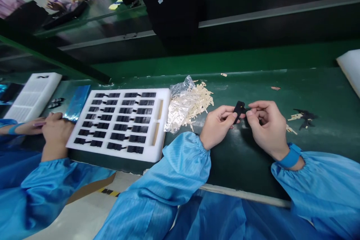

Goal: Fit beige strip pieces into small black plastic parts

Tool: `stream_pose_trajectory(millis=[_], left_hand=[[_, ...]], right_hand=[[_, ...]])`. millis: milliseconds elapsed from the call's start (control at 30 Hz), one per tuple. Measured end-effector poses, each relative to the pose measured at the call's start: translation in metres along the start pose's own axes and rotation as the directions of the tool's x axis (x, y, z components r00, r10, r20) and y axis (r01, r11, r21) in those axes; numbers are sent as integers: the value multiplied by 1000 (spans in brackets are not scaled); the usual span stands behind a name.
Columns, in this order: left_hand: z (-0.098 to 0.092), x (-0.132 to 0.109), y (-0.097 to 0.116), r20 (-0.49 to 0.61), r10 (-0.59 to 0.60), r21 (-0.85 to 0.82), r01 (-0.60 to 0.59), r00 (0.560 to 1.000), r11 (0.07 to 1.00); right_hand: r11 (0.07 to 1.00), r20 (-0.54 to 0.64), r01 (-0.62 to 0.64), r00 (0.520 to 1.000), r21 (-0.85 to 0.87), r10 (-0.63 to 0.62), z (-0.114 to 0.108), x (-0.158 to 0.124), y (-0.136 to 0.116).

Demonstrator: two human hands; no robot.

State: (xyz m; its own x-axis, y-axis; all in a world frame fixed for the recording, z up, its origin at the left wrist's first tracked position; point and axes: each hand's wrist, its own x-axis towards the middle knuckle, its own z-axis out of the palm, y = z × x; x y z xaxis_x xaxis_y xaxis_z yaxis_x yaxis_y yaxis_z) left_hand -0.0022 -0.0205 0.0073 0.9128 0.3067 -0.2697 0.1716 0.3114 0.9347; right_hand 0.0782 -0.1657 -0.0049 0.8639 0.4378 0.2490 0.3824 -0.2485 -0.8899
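Between the thumb and fingers of my left hand (218, 124) is a small flat black part (239, 111), held up above the green table. Close to its right side is my right hand (267, 125), thumb and forefinger pinched together; whatever they hold, if anything, is too small to make out. A blue band (291, 156) circles my right wrist. Left of my left hand lies a pile of small cream-coloured pieces (201, 99), partly under a clear plastic bag (180, 107). Some black strips (306, 118) and a few cream pieces lie right of my right hand.
A white foam tray (153, 156) with rows of black parts stands left of the bag. Beyond it are a co-worker's hands (56, 129), a blue packet (78, 101) and another white tray (33, 95). A white block (350, 69) stands at the far right.
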Motion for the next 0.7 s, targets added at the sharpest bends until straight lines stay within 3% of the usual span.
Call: stream_pose_trajectory(millis=[433,700], left_hand=[[4,-3,-12,-62,29,94,-23,998,995],[11,-6,-16,-43,60,74,-57,997,996]], right_hand=[[970,24,168,986,-174,-167,0,3,-10],[988,-21,79,996,-133,-83,2,2,-10]])
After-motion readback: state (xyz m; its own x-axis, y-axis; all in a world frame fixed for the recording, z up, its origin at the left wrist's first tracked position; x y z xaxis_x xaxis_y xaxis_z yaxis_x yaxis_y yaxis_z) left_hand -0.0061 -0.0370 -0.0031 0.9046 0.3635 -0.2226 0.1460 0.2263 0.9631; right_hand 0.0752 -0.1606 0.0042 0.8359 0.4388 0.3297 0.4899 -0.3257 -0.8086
